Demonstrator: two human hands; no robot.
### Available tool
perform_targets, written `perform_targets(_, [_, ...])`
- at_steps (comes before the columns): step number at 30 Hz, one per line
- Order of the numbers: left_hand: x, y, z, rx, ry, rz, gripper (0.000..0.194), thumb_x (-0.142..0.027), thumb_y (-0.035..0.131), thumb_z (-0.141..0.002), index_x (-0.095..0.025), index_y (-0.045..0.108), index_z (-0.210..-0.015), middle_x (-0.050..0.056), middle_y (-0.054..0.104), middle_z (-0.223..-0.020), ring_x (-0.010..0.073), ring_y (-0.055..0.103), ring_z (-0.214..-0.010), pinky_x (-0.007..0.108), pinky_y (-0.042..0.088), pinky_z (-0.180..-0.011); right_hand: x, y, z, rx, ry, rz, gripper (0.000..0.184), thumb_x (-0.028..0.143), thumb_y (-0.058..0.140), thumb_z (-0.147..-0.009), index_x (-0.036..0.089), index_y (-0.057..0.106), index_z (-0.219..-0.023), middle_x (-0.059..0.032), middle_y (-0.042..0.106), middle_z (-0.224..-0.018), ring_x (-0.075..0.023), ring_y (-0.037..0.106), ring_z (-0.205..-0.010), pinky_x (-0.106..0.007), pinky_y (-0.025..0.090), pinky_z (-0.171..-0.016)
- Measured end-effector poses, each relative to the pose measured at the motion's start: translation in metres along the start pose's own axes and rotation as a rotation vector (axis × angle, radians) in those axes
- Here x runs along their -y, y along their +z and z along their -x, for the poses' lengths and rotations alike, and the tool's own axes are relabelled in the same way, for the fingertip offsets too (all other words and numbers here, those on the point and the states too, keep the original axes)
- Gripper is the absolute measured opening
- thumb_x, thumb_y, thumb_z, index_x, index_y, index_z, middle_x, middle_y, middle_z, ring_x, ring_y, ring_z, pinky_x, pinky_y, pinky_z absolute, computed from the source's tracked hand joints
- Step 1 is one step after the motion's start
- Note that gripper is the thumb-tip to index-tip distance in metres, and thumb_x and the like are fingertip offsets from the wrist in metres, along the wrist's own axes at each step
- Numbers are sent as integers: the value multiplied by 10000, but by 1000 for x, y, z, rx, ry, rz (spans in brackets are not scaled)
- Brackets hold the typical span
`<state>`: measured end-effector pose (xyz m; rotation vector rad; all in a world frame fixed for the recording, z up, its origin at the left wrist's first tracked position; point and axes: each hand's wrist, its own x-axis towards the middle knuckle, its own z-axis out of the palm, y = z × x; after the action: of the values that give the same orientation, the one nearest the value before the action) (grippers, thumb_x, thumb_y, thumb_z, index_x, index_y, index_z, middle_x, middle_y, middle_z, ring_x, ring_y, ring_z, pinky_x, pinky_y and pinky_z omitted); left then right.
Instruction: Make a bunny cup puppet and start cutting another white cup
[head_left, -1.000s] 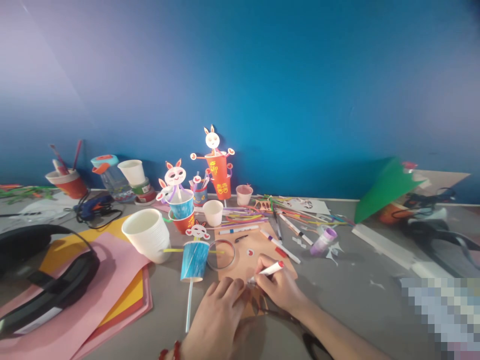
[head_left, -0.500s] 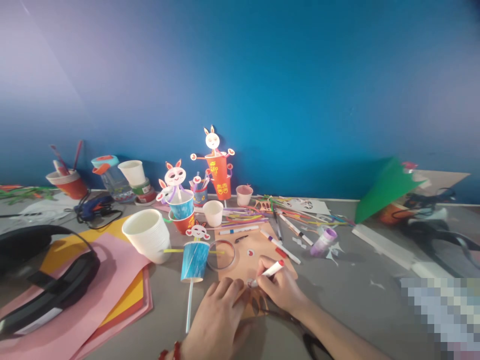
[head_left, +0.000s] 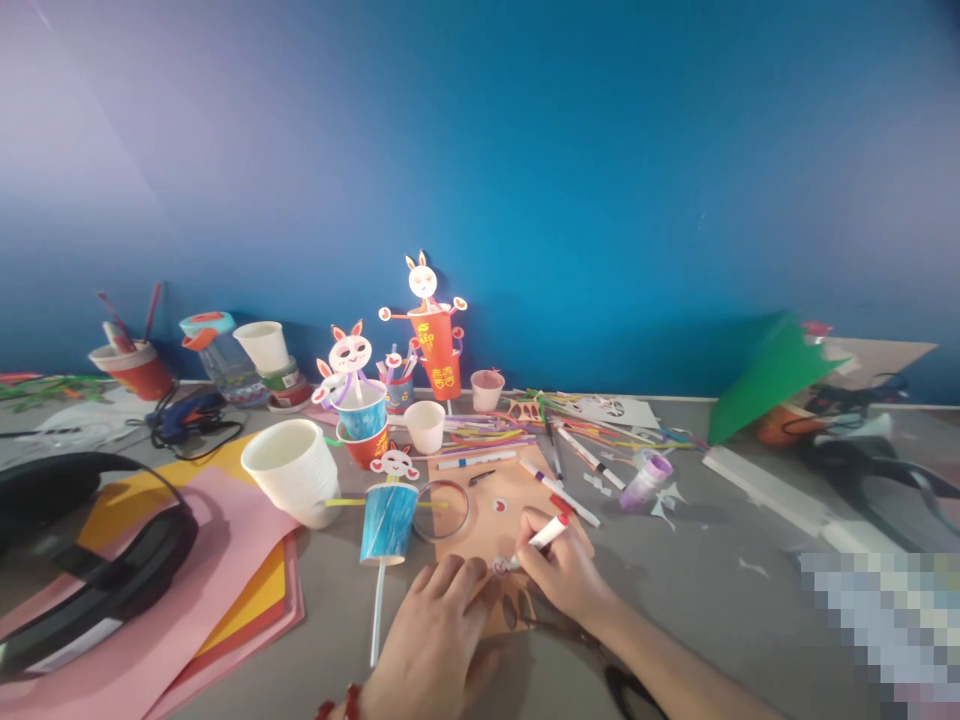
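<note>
My right hand (head_left: 561,568) grips a white marker (head_left: 544,536) with a red end, its tip down on a small white paper disc (head_left: 500,566). My left hand (head_left: 441,618) lies curled just left of the disc, its index finger pressing the disc's edge; the thumb is mostly hidden. Both hands are over an orange sheet (head_left: 461,545). Further up the sheet lies a second paper disc (head_left: 500,506) with a red mark. Scissors (head_left: 628,690) lie partly under my right forearm. Left of my hands, a blue paper cup (head_left: 389,525) carries a rabbit face (head_left: 395,463) and sits on a straw.
Stacked white cups (head_left: 292,475), coloured paper (head_left: 247,600) and black headphones (head_left: 150,560) are at left. Finished rabbit cups (head_left: 435,350) stand by the blue wall. Markers (head_left: 561,493), coloured strips (head_left: 487,440) and a purple glue stick (head_left: 646,483) lie behind and right of my hands.
The right hand and the marker have shifted very slightly, with the tip still at the disc. The left hand stays in place. The view has moved slightly.
</note>
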<state>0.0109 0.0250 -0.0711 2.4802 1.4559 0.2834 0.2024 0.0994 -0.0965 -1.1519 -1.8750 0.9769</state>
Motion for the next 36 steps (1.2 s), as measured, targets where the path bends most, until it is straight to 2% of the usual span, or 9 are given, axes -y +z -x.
perform_targets(12, [-2, -3, 0, 20, -7, -5, 501, -368, 646, -902, -290, 515, -1380, 54, 599, -1310, 296, 541, -1135, 435, 459, -937, -4, 2, -2, -48, 14, 24, 168, 181, 460, -784, 241, 394, -642, 80, 391, -512, -121, 398, -476, -223, 264, -463])
perform_targets(21, [-2, -2, 0, 14, -6, 1, 489, -366, 642, -903, -293, 521, -1372, 50, 596, -1298, 288, 535, -1121, 430, 457, -929, -2, 1, 0, -45, 7, 3, 157, 170, 464, -786, 236, 419, -651, 73, 441, -521, -124, 440, -488, -222, 297, -479])
perform_targets(36, [-3, -3, -1, 5, -7, -12, 479, -366, 639, -906, -287, 525, -1365, 50, 600, -1304, 295, 539, -1128, 443, 453, -938, -5, 2, -1, -13, 2, -13, 187, 146, 489, -777, 240, 394, -647, 78, 435, -519, -121, 442, -485, -218, 293, -471])
